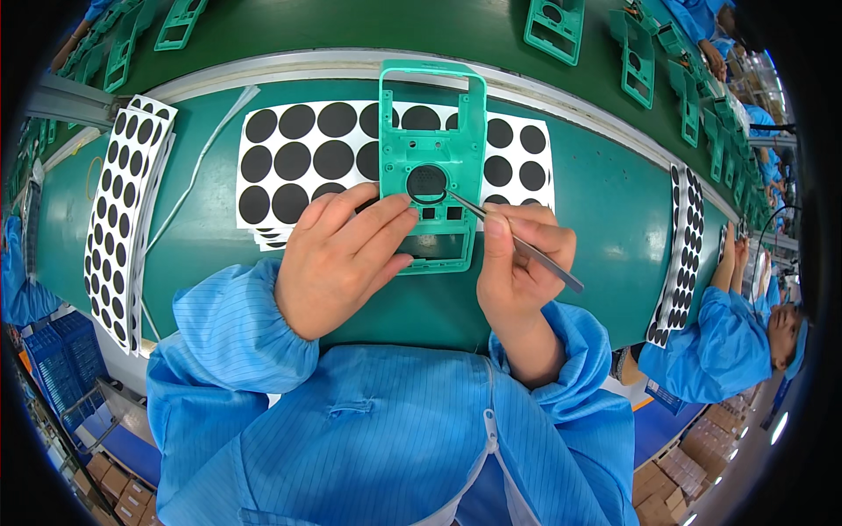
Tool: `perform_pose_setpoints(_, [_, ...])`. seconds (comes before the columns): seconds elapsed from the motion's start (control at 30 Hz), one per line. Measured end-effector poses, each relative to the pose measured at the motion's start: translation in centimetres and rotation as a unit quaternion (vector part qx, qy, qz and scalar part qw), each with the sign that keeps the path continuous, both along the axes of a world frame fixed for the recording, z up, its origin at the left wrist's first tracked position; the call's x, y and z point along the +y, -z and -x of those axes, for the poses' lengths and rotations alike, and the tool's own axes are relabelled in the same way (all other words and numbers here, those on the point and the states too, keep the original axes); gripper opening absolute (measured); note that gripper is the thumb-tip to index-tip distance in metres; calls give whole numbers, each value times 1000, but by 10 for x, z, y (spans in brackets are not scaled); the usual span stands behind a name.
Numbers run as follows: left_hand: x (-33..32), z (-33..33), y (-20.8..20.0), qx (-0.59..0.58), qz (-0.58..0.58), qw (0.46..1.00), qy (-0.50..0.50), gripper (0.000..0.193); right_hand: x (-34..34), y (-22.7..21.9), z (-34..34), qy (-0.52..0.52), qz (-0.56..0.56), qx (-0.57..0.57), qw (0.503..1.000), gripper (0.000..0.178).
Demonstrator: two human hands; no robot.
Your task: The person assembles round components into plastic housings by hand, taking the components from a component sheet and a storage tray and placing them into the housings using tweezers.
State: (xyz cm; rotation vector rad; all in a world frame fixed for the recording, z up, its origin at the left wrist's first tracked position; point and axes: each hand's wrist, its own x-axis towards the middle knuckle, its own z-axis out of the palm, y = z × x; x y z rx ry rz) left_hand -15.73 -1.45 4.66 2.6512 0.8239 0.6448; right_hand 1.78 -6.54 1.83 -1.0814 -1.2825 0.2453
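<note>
My left hand [342, 254] grips the lower left side of a green plastic housing [436, 140], holding it tilted over the green bench. A black round disc [427, 181] sits in the housing's circular opening. My right hand [517, 263] pinches metal tweezers [513, 241], whose tip touches the lower right edge of that disc. Under the housing lies a white sheet of black round stickers [307, 162].
More sticker sheets lie stacked at the left [127, 210] and at the right [684, 254]. Several green housings [554, 28] ride the conveyor belt beyond the bench rail. A person in blue [728, 342] works at the right. Blue crates [61, 368] stand lower left.
</note>
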Motion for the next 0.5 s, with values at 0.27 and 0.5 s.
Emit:
perform_pose_setpoints(0.27, [0, -1, 0, -3, 4, 1000, 1, 46, 1, 2, 0, 11, 3, -1, 1000, 21])
perform_pose_setpoints(0.5, [0, 0, 1, -6, 4, 1000, -1, 45, 1, 3, 1, 18, 18, 5, 1000, 20])
